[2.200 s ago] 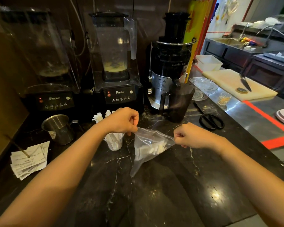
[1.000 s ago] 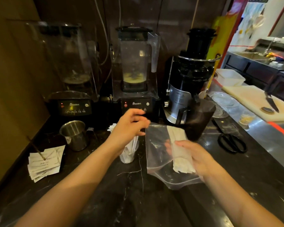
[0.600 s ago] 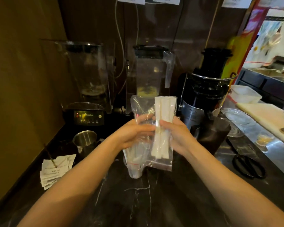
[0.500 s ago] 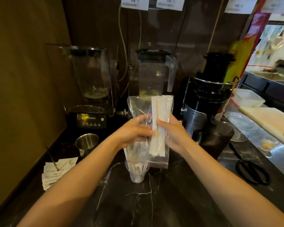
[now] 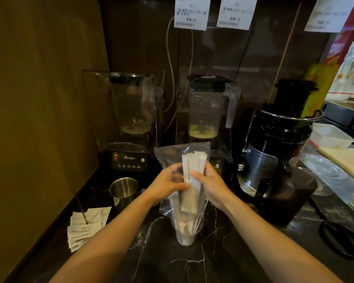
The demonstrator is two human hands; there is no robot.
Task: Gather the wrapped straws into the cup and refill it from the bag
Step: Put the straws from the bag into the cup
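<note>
Gripping the bag (image 5: 170,154) of wrapped straws (image 5: 192,176) over the cup (image 5: 185,235), both hands squeeze it (a blender (image 5: 129,158) reads "Blenders").

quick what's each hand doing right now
left hand: closed on the plastic bag.
right hand: closed on the bag, pinching the wrapped straws through it.

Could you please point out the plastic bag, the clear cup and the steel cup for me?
plastic bag (image 5: 173,154): head view, upper left panel.
clear cup (image 5: 185,237): head view, lower wall.
steel cup (image 5: 124,189): head view, front wall.
</note>
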